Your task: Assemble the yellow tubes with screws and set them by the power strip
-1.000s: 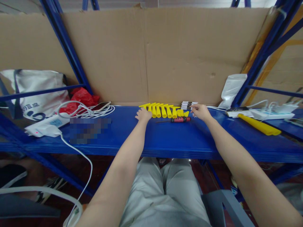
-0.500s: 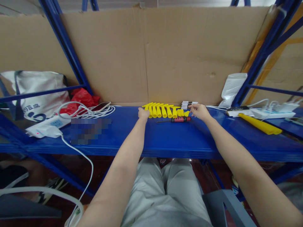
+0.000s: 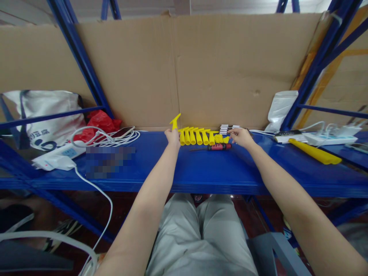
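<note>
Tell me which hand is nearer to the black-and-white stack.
The right hand: it is just to the right of the stack. The left hand is well to its left, past the row of yellow pieces, holding one yellow piece.

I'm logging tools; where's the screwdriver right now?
In the head view, the screwdriver lies right of centre on the blue shelf, just in front of the yellow pieces.
</note>
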Action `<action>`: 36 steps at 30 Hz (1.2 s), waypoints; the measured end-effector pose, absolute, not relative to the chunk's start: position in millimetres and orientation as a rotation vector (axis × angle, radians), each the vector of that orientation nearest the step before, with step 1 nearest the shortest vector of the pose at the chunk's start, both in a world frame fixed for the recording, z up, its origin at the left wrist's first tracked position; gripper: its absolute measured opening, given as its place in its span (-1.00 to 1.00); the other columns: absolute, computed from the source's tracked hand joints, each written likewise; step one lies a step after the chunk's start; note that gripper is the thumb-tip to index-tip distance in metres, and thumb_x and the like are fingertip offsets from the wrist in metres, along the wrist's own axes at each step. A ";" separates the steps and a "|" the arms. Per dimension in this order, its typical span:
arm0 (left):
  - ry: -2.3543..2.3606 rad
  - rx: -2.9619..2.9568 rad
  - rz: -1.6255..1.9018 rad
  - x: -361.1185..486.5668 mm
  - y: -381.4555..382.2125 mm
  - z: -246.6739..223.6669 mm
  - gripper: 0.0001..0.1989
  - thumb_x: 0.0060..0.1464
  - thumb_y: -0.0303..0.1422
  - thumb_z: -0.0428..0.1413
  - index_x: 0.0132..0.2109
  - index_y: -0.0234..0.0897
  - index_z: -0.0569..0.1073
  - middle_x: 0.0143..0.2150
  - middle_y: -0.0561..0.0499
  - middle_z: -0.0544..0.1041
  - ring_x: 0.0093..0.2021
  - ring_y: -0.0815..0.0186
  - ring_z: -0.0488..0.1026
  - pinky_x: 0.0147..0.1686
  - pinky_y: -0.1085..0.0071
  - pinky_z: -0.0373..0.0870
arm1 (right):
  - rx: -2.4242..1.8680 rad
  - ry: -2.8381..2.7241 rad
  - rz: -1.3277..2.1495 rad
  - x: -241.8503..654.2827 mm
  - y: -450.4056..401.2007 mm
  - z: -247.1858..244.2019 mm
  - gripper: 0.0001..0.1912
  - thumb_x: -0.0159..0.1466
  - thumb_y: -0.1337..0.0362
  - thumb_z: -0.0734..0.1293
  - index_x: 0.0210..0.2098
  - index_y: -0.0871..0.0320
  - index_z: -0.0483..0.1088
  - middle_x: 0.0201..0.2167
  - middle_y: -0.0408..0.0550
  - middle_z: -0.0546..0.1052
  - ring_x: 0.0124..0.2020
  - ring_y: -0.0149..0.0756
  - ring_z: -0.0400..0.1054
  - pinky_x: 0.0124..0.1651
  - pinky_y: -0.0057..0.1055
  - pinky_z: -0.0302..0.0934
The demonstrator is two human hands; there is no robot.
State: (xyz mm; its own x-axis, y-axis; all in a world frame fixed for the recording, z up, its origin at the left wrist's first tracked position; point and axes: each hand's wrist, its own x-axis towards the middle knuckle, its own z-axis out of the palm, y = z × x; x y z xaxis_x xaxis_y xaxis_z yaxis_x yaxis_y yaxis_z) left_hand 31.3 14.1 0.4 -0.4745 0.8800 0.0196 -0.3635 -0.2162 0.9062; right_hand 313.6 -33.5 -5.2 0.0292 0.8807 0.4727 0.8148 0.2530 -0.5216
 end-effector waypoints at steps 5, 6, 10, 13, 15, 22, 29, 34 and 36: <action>0.889 0.628 1.803 40.3 -2.1 15.1 -0.58 -0.06 -0.61 0.03 -0.03 -0.22 0.32 -0.41 0.09 0.41 -0.56 0.46 0.39 -0.62 0.59 0.15 | -1.569 -1.800 0.094 313.9 -33.0 -6.0 -0.64 0.19 0.42 0.16 -0.11 0.28 0.48 -0.35 0.03 0.59 -0.58 -0.39 0.42 -0.40 -0.45 0.33; 0.808 0.668 1.754 41.8 -4.4 16.2 -0.64 -0.07 -0.62 0.01 -0.09 -0.26 0.36 -0.45 0.10 0.40 -0.57 0.47 0.37 -0.61 0.59 0.17 | -1.571 -1.805 0.090 314.1 -32.6 -6.4 -0.64 0.19 0.42 0.16 -0.11 0.28 0.48 -0.35 0.04 0.59 -0.57 -0.39 0.42 -0.39 -0.45 0.33; 0.670 0.759 1.603 47.8 -12.0 17.7 -0.84 -0.08 -0.62 0.01 -0.32 -0.34 0.38 -0.50 0.08 0.40 -0.59 0.50 0.34 -0.62 0.60 0.19 | -1.550 -1.827 0.077 315.7 -29.7 -8.3 -0.64 0.18 0.42 0.16 -0.11 0.28 0.48 -0.36 0.03 0.59 -0.60 -0.41 0.41 -0.41 -0.47 0.32; 0.721 0.841 1.612 51.4 -16.3 18.1 -0.83 -0.10 -0.62 0.04 -0.32 -0.33 0.38 -0.45 0.07 0.45 -0.59 0.52 0.33 -0.63 0.60 0.17 | -1.523 -1.847 0.073 316.7 -27.8 -9.3 -0.65 0.18 0.42 0.16 -0.12 0.28 0.48 -0.39 0.00 0.59 -0.60 -0.42 0.40 -0.43 -0.49 0.31; 0.807 0.893 1.605 53.1 -17.8 17.9 -0.82 -0.11 -0.61 0.07 -0.29 -0.34 0.39 -0.44 0.06 0.47 -0.61 0.52 0.30 -0.64 0.59 0.15 | -1.522 -1.859 0.077 317.0 -27.7 -9.2 -0.65 0.18 0.43 0.15 -0.14 0.29 0.49 -0.39 0.00 0.59 -0.60 -0.41 0.40 -0.44 -0.49 0.31; 0.950 0.901 1.526 59.3 -18.7 14.7 -0.88 0.10 -0.37 0.06 -0.23 -0.34 0.38 -0.50 0.07 0.43 -0.69 0.54 0.21 -0.68 0.58 0.10 | -1.534 -1.874 0.091 315.4 -31.1 -7.3 -0.66 0.17 0.45 0.17 -0.14 0.28 0.49 -0.41 -0.01 0.59 -0.61 -0.42 0.40 -0.44 -0.51 0.30; 0.911 0.984 1.515 69.7 -28.7 18.3 -0.86 0.13 -0.36 0.04 -0.15 -0.29 0.30 -0.52 0.09 0.43 -0.68 0.50 0.27 -0.62 0.57 0.21 | -1.569 -1.863 0.133 311.6 -34.5 -4.1 -0.65 0.18 0.46 0.16 -0.12 0.30 0.48 -0.40 0.01 0.58 -0.63 -0.43 0.38 -0.43 -0.49 0.30; 0.825 1.041 1.470 69.4 -35.3 20.4 -0.69 -0.04 -0.52 0.03 -0.09 -0.24 0.26 -0.47 0.09 0.47 -0.69 0.50 0.28 -0.60 0.54 0.27 | -1.575 -1.860 0.149 309.9 -35.9 -2.6 -0.65 0.17 0.47 0.16 -0.14 0.32 0.48 -0.40 0.02 0.58 -0.64 -0.45 0.36 -0.46 -0.51 0.28; 0.825 1.057 1.442 70.2 -37.4 20.7 -0.69 -0.06 -0.52 0.04 -0.11 -0.23 0.26 -0.47 0.10 0.47 -0.69 0.50 0.27 -0.62 0.55 0.26 | -1.569 -1.862 0.146 309.7 -35.7 -2.7 -0.66 0.17 0.47 0.16 -0.15 0.30 0.49 -0.42 -0.01 0.58 -0.65 -0.46 0.35 -0.47 -0.52 0.28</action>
State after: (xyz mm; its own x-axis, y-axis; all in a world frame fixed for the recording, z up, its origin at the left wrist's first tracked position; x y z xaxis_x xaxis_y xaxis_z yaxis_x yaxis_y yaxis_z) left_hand 70.2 -37.4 20.7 0.0123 0.9872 0.1593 -0.3632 -0.1440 0.9205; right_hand 309.7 -35.7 -2.7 -0.0337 0.9046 0.4250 0.8272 0.2639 -0.4960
